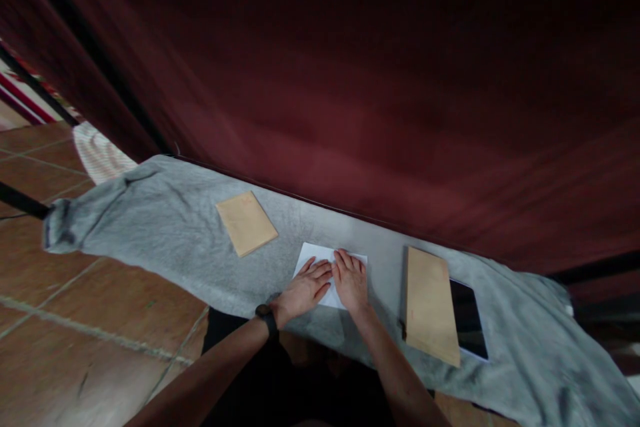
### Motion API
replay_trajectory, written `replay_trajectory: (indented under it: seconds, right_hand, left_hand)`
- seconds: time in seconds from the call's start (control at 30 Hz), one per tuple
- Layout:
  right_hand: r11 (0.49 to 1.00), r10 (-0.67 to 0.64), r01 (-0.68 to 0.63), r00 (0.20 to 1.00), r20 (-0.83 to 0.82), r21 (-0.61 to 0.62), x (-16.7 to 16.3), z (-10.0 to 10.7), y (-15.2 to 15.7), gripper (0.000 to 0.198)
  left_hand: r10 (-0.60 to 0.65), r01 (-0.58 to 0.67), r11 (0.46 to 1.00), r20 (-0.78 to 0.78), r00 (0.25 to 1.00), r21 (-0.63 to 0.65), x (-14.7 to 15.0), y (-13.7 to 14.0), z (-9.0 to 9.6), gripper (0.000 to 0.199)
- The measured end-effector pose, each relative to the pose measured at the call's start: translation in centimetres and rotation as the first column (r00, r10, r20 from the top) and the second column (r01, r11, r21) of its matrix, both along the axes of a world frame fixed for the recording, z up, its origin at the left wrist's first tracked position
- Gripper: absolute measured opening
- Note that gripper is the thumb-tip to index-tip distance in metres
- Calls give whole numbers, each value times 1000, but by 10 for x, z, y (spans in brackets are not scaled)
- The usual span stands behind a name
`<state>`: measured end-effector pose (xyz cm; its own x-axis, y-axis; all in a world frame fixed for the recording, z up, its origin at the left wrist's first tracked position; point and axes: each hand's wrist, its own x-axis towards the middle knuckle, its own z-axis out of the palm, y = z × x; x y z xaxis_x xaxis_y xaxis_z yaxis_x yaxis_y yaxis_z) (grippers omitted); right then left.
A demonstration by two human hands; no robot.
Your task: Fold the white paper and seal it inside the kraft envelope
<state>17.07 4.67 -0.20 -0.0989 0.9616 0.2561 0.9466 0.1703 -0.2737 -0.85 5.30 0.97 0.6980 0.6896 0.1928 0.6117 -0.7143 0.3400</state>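
Observation:
A white sheet of paper (330, 296) lies on the grey cloth in front of me. My left hand (306, 285) rests flat on its left part, fingers stretched toward the middle. On the right part lies my right hand (351, 281), also flat, its fingers pointing away from me. The fingertips of both hands nearly meet over the paper, and they cover much of it. Neither hand grips anything. A tan envelope (247, 223) lies to the left of the paper, and a larger tan envelope (431, 307) lies to the right.
The grey cloth (165, 233) covers a narrow bench-like surface. A dark-screened tablet or phone (469, 319) sits partly under the right envelope. A dark red curtain-like panel (320, 113) rises along the back edge. Tiled floor (100, 340) shows at the left.

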Motion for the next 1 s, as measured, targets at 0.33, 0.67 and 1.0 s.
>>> replay_trajectory:
  seconds: [0.33,0.67,1.0]
  right_hand:
    - [998,61,-60,998,-28,24,-1,-1,-14,40]
    - [979,203,-203,976,-84,8,-7,9,-88,39]
    - [972,230,-233,969,-91,-28,-5,16,-108,38]
  left_hand:
    - [-89,88,993,-8,996,-80,-17,-32,11,40]
    - [228,-228,974,6,974,-3,-12,0,-8,47]
    - [292,-276,949,-90,952,152,6,27,-14,54]
